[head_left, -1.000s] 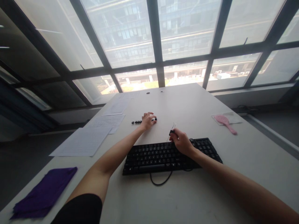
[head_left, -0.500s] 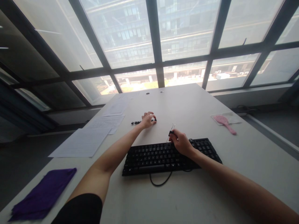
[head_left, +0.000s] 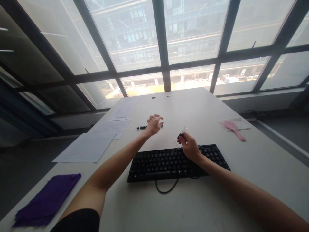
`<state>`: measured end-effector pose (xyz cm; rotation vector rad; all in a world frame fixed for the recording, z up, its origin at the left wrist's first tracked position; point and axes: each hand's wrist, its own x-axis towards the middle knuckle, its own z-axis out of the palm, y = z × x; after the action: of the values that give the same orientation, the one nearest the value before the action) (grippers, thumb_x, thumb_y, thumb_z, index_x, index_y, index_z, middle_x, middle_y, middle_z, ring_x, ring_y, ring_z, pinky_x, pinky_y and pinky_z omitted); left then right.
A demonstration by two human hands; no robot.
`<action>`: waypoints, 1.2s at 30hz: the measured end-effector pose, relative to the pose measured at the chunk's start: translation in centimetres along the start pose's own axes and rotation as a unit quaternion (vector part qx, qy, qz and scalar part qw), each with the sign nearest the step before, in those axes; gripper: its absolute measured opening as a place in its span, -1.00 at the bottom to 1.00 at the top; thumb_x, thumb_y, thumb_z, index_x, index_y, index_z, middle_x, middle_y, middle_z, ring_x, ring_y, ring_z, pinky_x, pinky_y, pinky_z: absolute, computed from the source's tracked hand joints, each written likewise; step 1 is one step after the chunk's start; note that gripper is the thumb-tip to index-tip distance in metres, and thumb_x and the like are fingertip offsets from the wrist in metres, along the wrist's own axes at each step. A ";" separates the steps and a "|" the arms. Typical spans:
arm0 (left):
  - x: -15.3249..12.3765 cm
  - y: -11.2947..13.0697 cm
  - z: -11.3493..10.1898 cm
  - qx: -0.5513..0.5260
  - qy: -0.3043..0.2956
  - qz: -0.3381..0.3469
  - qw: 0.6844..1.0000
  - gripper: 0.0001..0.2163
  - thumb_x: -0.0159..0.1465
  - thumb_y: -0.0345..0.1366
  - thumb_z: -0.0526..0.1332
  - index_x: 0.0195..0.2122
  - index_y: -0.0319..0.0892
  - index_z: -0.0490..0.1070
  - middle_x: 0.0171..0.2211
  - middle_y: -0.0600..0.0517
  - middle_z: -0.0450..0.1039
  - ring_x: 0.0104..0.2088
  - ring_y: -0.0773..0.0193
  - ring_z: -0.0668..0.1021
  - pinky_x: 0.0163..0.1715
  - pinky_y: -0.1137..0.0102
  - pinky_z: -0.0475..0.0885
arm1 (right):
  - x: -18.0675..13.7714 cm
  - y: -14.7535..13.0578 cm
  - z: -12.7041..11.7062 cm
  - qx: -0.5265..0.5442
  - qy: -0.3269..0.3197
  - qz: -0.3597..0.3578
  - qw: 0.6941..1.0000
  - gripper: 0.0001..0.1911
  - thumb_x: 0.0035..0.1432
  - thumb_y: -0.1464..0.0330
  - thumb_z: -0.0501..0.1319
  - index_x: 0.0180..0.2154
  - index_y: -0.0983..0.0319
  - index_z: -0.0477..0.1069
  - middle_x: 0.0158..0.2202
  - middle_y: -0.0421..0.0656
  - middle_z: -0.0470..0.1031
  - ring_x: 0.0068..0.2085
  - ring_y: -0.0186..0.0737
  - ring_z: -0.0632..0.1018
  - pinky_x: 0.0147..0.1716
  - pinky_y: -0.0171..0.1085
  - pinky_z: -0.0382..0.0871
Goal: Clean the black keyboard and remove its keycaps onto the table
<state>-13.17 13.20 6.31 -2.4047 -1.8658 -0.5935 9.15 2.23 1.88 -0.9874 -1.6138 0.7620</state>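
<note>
A black keyboard lies across the near part of the white table. Past its far edge, a row of small black keycaps sits on the table. My left hand hovers over this row with its fingers apart, hiding part of it; one keycap shows by the thumb at the right end. Between the fingers of my right hand is a keycap puller with a black grip and thin wire ends, tilted above the keyboard's far edge. My right wrist covers some keys.
Printed papers lie along the table's left side, with a folded purple cloth nearer me. A pink hairbrush rests on a clear bag at the right. The keyboard's cable loops out at the front. Large windows stand behind the table.
My left thumb and fingers have spread away from the keycap at the row's right end. My right hand has shifted slightly right, and the keycap puller leans more to the right.
</note>
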 end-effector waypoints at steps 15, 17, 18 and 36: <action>-12.3 9.0 1.8 -0.227 -0.031 0.089 0.969 -0.67 0.24 -0.58 0.01 -0.11 -0.17 0.46 -0.15 -0.07 0.50 -0.08 0.16 0.48 0.01 0.24 0.41 | 0.1 0.3 -1.4 -0.095 -0.063 -0.024 0.993 -0.79 0.28 0.34 0.07 -0.43 0.18 0.26 -0.52 -0.26 0.40 -0.48 -0.30 0.34 -0.43 -0.33 0.15; -12.2 8.9 2.1 -0.242 -0.030 0.091 0.966 -0.68 0.22 -0.59 0.02 -0.15 -0.16 0.46 -0.16 -0.06 0.50 -0.09 0.16 0.49 0.00 0.23 0.41 | 0.1 0.1 -1.4 -0.104 -0.077 -0.031 0.991 -0.79 0.29 0.35 0.07 -0.44 0.18 0.26 -0.52 -0.26 0.38 -0.48 -0.30 0.32 -0.44 -0.33 0.14; -12.2 8.9 2.1 -0.244 -0.030 0.093 0.965 -0.69 0.22 -0.59 0.02 -0.17 -0.15 0.46 -0.18 -0.06 0.50 -0.11 0.16 0.50 -0.02 0.23 0.41 | 0.1 0.0 -1.4 -0.107 -0.087 -0.036 0.990 -0.78 0.29 0.36 0.07 -0.44 0.18 0.26 -0.52 -0.26 0.37 -0.47 -0.30 0.32 -0.44 -0.33 0.14; -10.9 8.2 1.8 -0.234 -0.103 0.103 0.961 -0.94 0.25 -0.33 0.28 -0.30 -0.13 0.56 -0.32 0.00 0.47 -0.28 0.21 0.52 -0.22 0.35 0.40 | -1.3 0.1 -2.2 -0.145 -0.104 -0.100 0.979 -0.79 0.33 0.38 0.07 -0.39 0.19 0.31 -0.41 -0.17 0.43 -0.39 -0.25 0.38 -0.35 -0.29 0.23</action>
<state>-7.15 1.37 2.74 -3.0179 -1.6538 -0.8812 11.46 1.16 1.74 -0.9519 -2.0151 0.5130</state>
